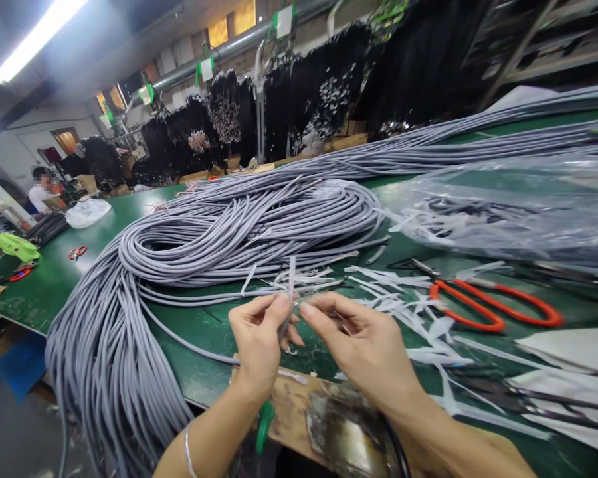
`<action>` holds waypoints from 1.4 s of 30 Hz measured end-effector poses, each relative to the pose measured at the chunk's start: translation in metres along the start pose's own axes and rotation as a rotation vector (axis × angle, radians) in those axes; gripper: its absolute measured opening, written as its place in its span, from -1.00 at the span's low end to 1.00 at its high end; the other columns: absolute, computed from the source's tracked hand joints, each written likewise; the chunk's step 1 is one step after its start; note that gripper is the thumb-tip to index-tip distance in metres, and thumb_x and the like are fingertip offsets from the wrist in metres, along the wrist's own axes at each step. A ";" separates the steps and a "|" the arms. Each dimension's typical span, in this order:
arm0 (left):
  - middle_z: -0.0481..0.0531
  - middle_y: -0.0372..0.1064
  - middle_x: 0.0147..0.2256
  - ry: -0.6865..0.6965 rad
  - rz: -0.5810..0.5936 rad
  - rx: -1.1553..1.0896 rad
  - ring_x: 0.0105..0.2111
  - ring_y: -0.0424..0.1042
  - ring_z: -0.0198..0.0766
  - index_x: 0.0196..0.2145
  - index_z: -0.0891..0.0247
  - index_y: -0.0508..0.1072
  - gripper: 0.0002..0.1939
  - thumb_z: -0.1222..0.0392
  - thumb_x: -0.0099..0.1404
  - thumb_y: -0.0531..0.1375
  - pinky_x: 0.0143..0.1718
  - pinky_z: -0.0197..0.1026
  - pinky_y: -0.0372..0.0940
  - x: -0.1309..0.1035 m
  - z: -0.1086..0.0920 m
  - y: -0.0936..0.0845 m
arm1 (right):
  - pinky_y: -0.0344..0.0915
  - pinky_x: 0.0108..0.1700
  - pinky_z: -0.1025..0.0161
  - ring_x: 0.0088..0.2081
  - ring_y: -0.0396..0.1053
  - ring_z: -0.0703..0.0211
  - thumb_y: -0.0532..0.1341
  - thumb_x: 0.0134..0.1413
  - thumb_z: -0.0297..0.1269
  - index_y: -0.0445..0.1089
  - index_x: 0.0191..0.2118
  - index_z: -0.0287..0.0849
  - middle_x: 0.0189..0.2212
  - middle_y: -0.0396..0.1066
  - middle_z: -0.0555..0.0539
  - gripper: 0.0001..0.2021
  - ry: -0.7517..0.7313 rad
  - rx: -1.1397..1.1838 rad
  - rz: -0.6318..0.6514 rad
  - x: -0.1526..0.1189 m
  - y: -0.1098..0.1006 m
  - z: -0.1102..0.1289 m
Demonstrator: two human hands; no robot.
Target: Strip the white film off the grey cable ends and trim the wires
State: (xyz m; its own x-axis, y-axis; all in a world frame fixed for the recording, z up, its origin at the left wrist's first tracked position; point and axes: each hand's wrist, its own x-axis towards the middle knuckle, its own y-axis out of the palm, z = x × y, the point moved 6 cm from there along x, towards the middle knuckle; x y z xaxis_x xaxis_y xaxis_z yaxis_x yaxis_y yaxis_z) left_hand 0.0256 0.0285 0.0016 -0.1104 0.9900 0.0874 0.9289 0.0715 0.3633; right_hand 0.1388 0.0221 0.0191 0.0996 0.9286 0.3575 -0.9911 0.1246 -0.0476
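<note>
My left hand (258, 332) is closed in a pinch on the end of a grey cable (204, 354), which runs in from the left. A pale upright strip (292, 273) rises just above its fingertips. My right hand (361, 338) is also closed, thumb against fingers, right beside the left fingertips. What it grips is too small and blurred to make out. Beyond both hands lies a large looped bundle of grey cables (249, 226), its near part hanging over the table's front edge. Several loose white strips (389, 285) are scattered to the right of my hands.
Orange-handled scissors (493, 302) lie on the green table (189, 325) at the right, near dark pliers (508, 395) and a clear plastic bag (518, 206). A wooden block with a metal piece (349, 431) is below my hands. A person (42, 189) is far left.
</note>
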 end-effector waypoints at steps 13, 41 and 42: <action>-0.12 0.35 -0.65 -0.061 0.117 -0.157 -0.79 0.23 -0.47 -0.48 0.24 0.16 -0.49 -0.14 -0.05 0.34 -0.80 -0.48 0.06 0.003 0.002 -0.001 | -0.16 -0.73 0.35 -0.72 -0.07 0.39 0.23 -0.20 -0.12 0.36 -0.62 -0.15 -0.79 0.03 0.13 -0.78 0.109 0.056 -0.120 0.005 -0.012 -0.014; 0.08 0.46 -0.37 0.207 0.183 0.446 -0.50 0.31 -0.34 -0.23 0.28 0.57 -0.76 0.22 0.14 0.21 -0.52 -0.34 0.21 -0.004 -0.002 0.003 | 0.30 -0.56 0.38 -0.53 0.40 0.24 0.33 -0.12 -0.24 0.31 -0.33 -0.09 -0.54 0.44 0.00 -0.79 -0.186 0.090 -0.026 0.003 -0.017 0.009; 0.07 0.44 -0.43 0.189 0.166 0.438 -0.54 0.28 -0.36 -0.26 0.30 0.59 -0.76 0.19 0.12 0.23 -0.56 -0.34 0.19 -0.003 -0.002 0.002 | 0.25 -0.61 0.39 -0.58 0.36 0.27 0.35 -0.16 -0.21 0.31 -0.34 -0.09 -0.55 0.42 0.01 -0.75 -0.119 0.154 -0.011 0.005 -0.017 0.005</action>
State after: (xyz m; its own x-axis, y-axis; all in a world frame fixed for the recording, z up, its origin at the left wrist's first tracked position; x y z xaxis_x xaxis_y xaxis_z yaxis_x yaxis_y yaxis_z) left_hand 0.0273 0.0255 0.0037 0.0273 0.9559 0.2923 0.9960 -0.0011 -0.0896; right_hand 0.1559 0.0224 0.0267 0.1082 0.8784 0.4656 -0.9928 0.0708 0.0971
